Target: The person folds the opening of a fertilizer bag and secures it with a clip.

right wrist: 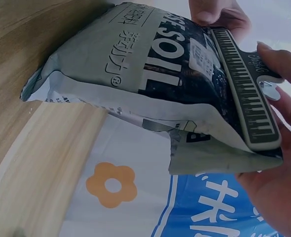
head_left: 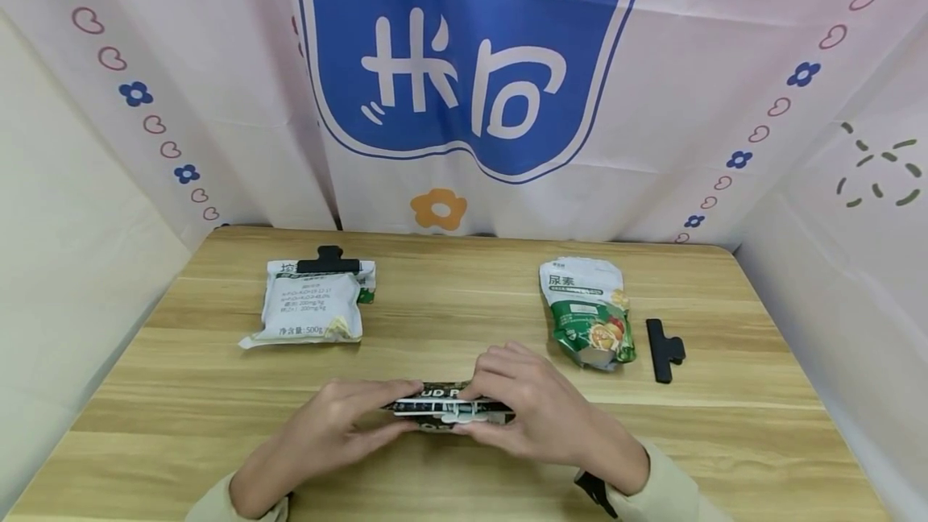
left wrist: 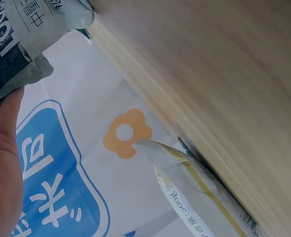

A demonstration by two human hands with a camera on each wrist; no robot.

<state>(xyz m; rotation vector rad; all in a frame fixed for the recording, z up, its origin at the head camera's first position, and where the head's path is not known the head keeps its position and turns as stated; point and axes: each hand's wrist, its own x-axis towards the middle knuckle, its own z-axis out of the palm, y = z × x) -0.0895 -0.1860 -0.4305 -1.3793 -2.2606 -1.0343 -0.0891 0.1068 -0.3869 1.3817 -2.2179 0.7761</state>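
A soil bag (right wrist: pixel 130 54) in grey-green and black stands upright on the table, its top edge folded over. Across that fold sits a clip (right wrist: pixel 246 91) with a piano-key pattern. My right hand (head_left: pixel 540 409) pinches the clip's handles between thumb and fingers. At the bag's other top corner my left hand (head_left: pixel 329 429) pinches the bag between thumb and fingers. In the left wrist view, part of the bag (left wrist: pixel 17 39) shows above the fingers of my left hand (left wrist: pixel 5 163).
On the wooden table (head_left: pixel 449 304), a white bag (head_left: pixel 312 308) with a black clip (head_left: pixel 329 262) lies at the back left. A green and white bag (head_left: pixel 587 312) lies at the back right, beside a loose black clip (head_left: pixel 663 350). A printed curtain (head_left: pixel 652 143) hangs behind.
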